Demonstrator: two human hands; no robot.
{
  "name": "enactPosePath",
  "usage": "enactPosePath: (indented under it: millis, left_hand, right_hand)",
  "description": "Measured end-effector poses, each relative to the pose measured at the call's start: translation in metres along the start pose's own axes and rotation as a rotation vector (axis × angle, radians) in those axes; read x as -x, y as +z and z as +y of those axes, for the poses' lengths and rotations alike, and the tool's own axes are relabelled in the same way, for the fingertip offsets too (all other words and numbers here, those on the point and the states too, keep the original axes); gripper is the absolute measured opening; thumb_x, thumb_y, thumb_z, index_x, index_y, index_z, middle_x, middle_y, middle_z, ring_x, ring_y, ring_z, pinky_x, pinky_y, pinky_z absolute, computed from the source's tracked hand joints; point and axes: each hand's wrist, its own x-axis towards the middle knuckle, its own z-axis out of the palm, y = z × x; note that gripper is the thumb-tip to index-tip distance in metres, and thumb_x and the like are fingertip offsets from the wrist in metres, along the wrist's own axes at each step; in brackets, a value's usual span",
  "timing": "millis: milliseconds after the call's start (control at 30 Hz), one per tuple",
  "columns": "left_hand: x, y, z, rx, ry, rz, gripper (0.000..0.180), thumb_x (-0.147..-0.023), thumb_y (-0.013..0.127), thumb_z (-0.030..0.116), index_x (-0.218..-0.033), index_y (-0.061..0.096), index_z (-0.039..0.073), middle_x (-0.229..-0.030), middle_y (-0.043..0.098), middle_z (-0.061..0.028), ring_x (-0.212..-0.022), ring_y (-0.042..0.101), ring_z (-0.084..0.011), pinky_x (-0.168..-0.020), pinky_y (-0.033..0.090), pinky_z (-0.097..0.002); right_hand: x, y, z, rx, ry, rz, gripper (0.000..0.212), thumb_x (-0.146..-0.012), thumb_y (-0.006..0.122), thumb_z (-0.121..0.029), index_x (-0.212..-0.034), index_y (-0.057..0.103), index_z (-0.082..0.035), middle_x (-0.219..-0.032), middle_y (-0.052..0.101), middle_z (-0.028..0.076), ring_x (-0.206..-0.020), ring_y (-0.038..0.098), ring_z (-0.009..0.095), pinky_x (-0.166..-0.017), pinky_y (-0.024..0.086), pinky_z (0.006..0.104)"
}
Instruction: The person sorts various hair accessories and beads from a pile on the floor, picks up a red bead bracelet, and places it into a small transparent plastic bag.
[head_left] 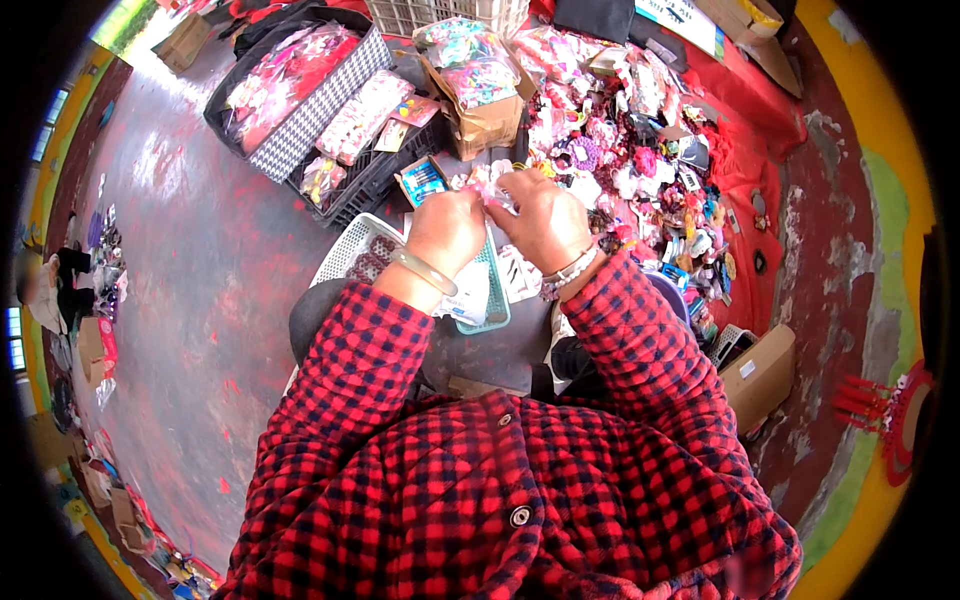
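Both arms reach forward in red-and-black checked sleeves. My left hand [447, 230], a pale bangle on its wrist, is closed on a small pink item in clear plastic [484, 182]; its exact kind cannot be made out. On the other side of that packet, my right hand [550, 222] has thumb and forefinger bent toward it and pinches its edge. Under the hands stand a light green plastic basket [497, 290] and a white basket [333, 262] holding dark red patterned pieces. A small box with blue contents [424, 181] sits just beyond my left hand.
A large pile of hair accessories and trinkets [640, 160] spreads over red cloth [745, 190] at the right. Ahead are a cardboard box [485, 125] of packets, a black crate [385, 170] and a houndstooth-patterned bin [300, 125]. An opened carton [765, 375] lies at the lower right.
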Motion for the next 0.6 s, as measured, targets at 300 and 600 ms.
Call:
enactPosePath:
  millis: [300, 600]
  left_hand:
    - [-0.001, -0.005, 0.012, -0.016, -0.045, 0.106, 0.019, -0.079, 0.052, 0.016, -0.087, 0.062, 0.002, -0.075, 0.061, -0.0195, -0.069, 0.06, -0.0347, -0.061, 0.048, -0.0432]
    - [-0.001, -0.006, 0.011, -0.047, 0.275, 0.218, 0.006, -0.075, 0.057, 0.009, -0.075, 0.06, 0.003, -0.069, 0.055, -0.013, -0.065, 0.056, -0.0325, -0.057, 0.047, -0.0396]
  right_hand:
    - [-0.004, 0.012, 0.013, -0.257, 0.3, -0.049, 0.032, -0.077, 0.059, -0.032, -0.069, 0.06, -0.002, -0.059, 0.056, 0.018, -0.058, 0.058, 0.034, -0.053, 0.045, 0.04]
    - [-0.002, 0.008, 0.01, -0.069, 0.233, -0.066, 0.026, -0.073, 0.059, -0.031, -0.068, 0.061, -0.005, -0.064, 0.059, 0.018, -0.062, 0.059, 0.036, -0.055, 0.047, 0.0446]
